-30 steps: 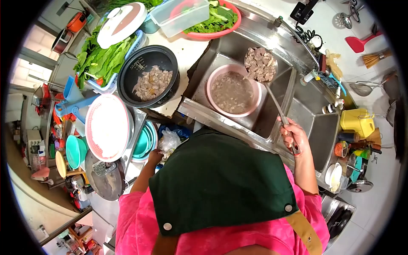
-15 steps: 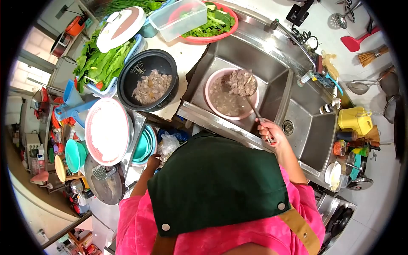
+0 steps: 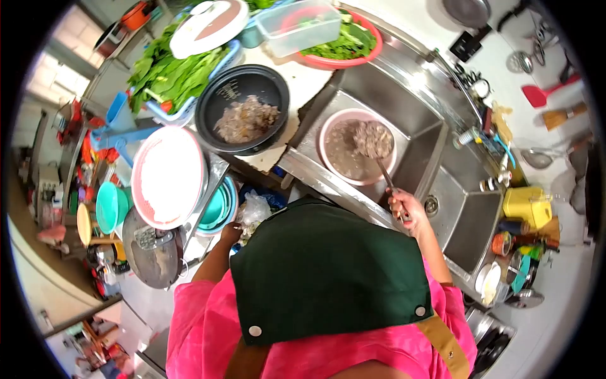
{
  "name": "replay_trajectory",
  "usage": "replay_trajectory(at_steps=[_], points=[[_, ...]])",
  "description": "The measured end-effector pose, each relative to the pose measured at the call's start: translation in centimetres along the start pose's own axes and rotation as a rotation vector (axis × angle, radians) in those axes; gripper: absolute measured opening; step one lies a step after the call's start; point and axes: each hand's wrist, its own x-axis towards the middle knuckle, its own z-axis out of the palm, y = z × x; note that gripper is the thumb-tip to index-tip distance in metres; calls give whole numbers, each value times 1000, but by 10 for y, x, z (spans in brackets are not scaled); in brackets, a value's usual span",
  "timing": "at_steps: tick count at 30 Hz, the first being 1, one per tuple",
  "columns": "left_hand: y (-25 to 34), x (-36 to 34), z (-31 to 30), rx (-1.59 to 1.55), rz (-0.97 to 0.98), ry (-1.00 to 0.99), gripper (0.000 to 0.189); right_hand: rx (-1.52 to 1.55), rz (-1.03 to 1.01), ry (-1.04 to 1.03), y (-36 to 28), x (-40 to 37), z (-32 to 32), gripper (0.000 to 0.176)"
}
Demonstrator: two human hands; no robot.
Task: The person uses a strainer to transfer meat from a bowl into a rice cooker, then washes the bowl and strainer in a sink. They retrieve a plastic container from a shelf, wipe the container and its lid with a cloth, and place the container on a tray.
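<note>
My right hand [image 3: 409, 211] is wrapped around the handle of a metal ladle [image 3: 385, 175] over the sink. Its bowl is covered by a heap of wet, greyish meat slices [image 3: 374, 139], inside a pink basin [image 3: 324, 150] of cloudy water. My left hand [image 3: 230, 234] hangs low beside my apron, near a clear plastic bag [image 3: 255, 208]; its fingers are mostly hidden. To the left of the sink, a black inner pot [image 3: 210, 95] holds more of the meat slices [image 3: 247, 120].
The basin stands in the left bowl of a steel double sink [image 3: 404, 91]. Leafy greens [image 3: 161, 79] in a blue basket, a white lid [image 3: 208, 28] and a clear plastic box [image 3: 300, 28] crowd the counter's back. A pink colander [image 3: 169, 177] is at left, a yellow jug [image 3: 527, 207] at right.
My view has shifted, so the sink and counter appear farther right. The heaped ladle has come slightly down from the basin's far rim toward its middle, still in my right hand.
</note>
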Motion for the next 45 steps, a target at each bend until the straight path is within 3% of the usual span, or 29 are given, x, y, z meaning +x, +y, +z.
replay_trajectory(at_steps=[2,6,9,10,12,16,19,21,22,25,27,29,30,31,33,35,36,37,39,41,43,45], points=[[15,-9,-10,-54,-85,-32,30,-66,12,-1,4,-5,5,21],[-23,4,10,6,-58,38,27,-124,-19,-97,-18,-53,43,29],[-8,-16,3,-56,-26,-8,28,-228,-101,-181,-43,-79,91,30],[1,-24,-1,-163,-92,-39,27,-233,-101,-184,-48,-81,104,30],[-17,-15,10,-105,-42,1,27,-298,-167,-364,-56,-79,129,32],[-25,-12,14,-21,40,63,29,-521,-256,-341,-48,-67,189,35],[-29,-12,16,-102,-21,51,30,-726,-312,-336,-34,-28,195,37],[-35,-13,20,-97,9,70,30,-1349,-880,-121,-20,-3,196,37],[-31,-18,17,-59,-2,64,30,-1491,-985,-54,-18,-5,203,38],[-44,-21,23,9,16,39,29,-1505,-959,1,-19,-8,211,36],[-52,-26,26,4,93,72,27,-1499,-990,16,-21,-4,197,37],[-35,-40,16,55,0,20,26,-1271,-802,30,-22,-8,177,38],[-40,-41,17,31,17,39,25,-1084,-952,-24,-16,2,153,37],[-42,-40,17,6,35,57,25,-1111,-683,105,-22,-16,146,36],[-12,-58,1,-41,-54,44,24,-1092,-950,136,-15,1,88,37],[4,-66,-7,-73,-133,-11,21,-1079,-700,312,-15,-11,60,37],[1,-63,-8,144,23,-54,20,-1183,-663,409,-14,-4,40,39],[-4,-61,-8,361,188,-96,19,-1341,-813,458,-13,4,22,40],[-30,-49,12,139,193,-17,18,-1456,-759,492,-15,19,-1,39],[-26,-50,10,101,265,-62,18,-1616,-759,531,-13,55,-36,38],[-16,-51,9,191,247,-74,19,-1751,-573,530,-22,70,-32,35],[9,-63,1,-96,128,-3,20,-1797,-536,561,-24,98,-40,33]])
